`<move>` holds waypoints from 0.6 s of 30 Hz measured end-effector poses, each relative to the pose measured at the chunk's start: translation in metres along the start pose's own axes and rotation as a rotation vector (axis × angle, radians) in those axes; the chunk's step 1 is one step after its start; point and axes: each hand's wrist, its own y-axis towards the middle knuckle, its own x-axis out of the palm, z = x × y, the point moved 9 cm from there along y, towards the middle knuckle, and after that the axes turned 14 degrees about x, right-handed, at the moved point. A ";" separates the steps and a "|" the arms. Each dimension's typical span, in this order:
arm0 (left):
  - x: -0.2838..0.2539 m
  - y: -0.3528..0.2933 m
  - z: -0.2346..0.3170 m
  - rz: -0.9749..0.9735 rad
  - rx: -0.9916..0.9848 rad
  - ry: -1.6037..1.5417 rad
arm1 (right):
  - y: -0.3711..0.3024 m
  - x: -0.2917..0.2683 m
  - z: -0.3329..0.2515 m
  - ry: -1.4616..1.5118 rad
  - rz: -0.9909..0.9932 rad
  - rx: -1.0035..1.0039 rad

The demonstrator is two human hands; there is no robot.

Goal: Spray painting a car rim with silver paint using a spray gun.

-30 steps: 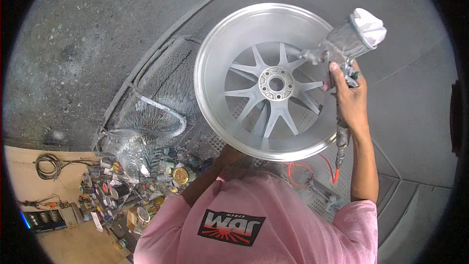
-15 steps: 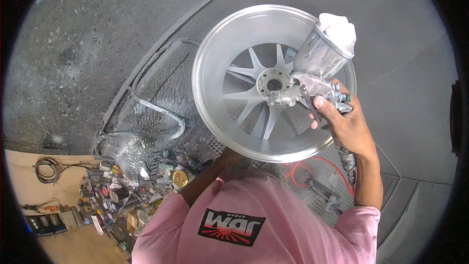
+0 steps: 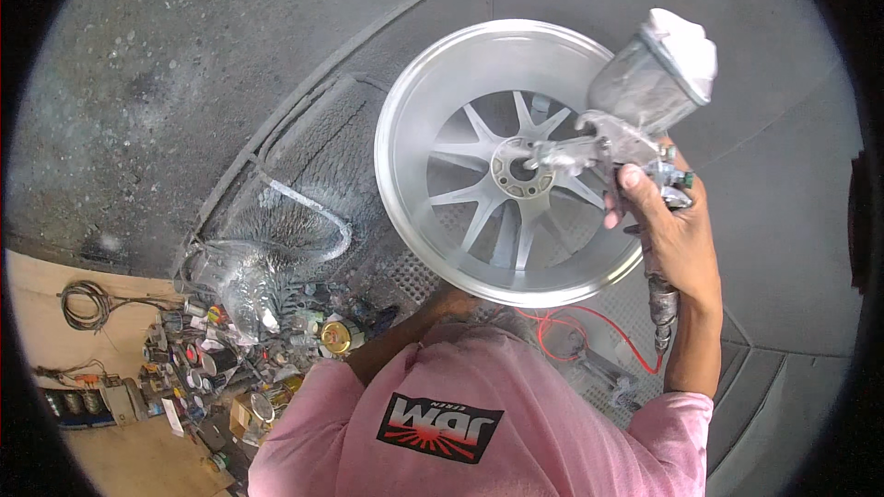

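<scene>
A silver alloy wheel (image 3: 394, 164) lies face-down in front of me, its wide barrel opening toward me and its spokes at the far end. My right hand (image 3: 680, 244) is closed around the handle of a spray gun (image 3: 631, 149), thumb up on its body. The gun's nozzle points left over the wheel's hub. On top of the gun sits a tilted, paint-stained cup (image 3: 637, 83) capped with white material. My left hand (image 3: 451, 301) is at the wheel's near lower edge; its fingers are hidden by the rim and my sleeve.
A red hose (image 3: 599, 313) curls below the wheel over a perforated surface. At lower left are cluttered cans (image 3: 339, 338) and bottles. A paint-crusted sheet with a bent bar (image 3: 318, 212) lies left of the wheel. Black cable (image 3: 87, 304) is coiled further left.
My right hand has carried the spray gun right and slightly away from me, its nozzle staying over the hub area. The whole view has shifted a little. My left hand stays by the rim.
</scene>
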 end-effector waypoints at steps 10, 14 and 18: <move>-0.075 0.042 -0.029 0.071 -0.100 -0.131 | 0.008 -0.002 -0.015 -0.158 0.180 -0.125; -0.119 0.075 0.041 0.068 -0.143 0.168 | 0.008 -0.022 0.035 -0.269 0.140 0.010; -0.139 0.102 0.135 -0.193 -0.107 0.615 | -0.007 -0.011 0.082 -0.223 -0.036 0.256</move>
